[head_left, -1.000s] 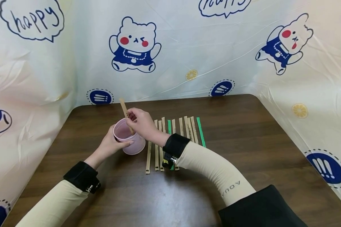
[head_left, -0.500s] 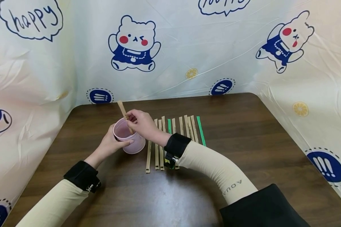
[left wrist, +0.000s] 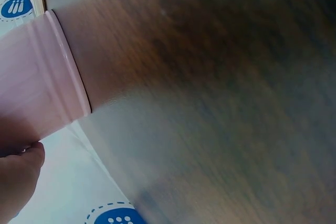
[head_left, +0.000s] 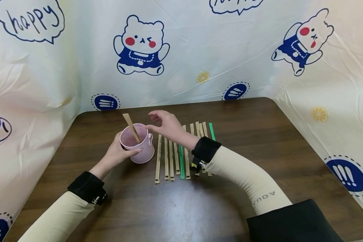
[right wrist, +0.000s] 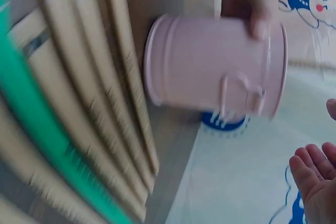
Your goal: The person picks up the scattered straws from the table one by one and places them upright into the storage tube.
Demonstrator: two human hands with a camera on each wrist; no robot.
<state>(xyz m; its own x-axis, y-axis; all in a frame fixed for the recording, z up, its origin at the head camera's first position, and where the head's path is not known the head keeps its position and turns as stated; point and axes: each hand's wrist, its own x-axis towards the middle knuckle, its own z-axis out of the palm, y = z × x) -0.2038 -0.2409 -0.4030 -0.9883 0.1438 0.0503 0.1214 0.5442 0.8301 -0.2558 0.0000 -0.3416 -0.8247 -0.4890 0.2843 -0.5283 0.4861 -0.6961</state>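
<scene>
My left hand (head_left: 121, 151) grips a small pink pail (head_left: 143, 154), thumb over its near side, the mouth tilted towards me. Inside, a single beige stick packet (head_left: 132, 128) leans with its upper end above the rim. My right hand (head_left: 168, 127) is just right of the pail's rim, fingers loosely bent and holding nothing. In the right wrist view, its fingers (right wrist: 310, 169) are apart from the pail (right wrist: 199, 61). Right of the pail lies a row of beige stick packets (head_left: 158, 161) with dark print, two green stick packets (head_left: 182, 164) among them; my right forearm hides part of it.
The brown wooden table (head_left: 133, 208) carries everything. Behind and beside it hangs a pale curtain (head_left: 184, 50) printed with cartoon bears. Black bands (head_left: 87, 188) with small cameras circle both wrists.
My right hand has let go of the stick packet and moved right, away from the pail. The packet now leans lower in the pail. My left hand keeps its hold.
</scene>
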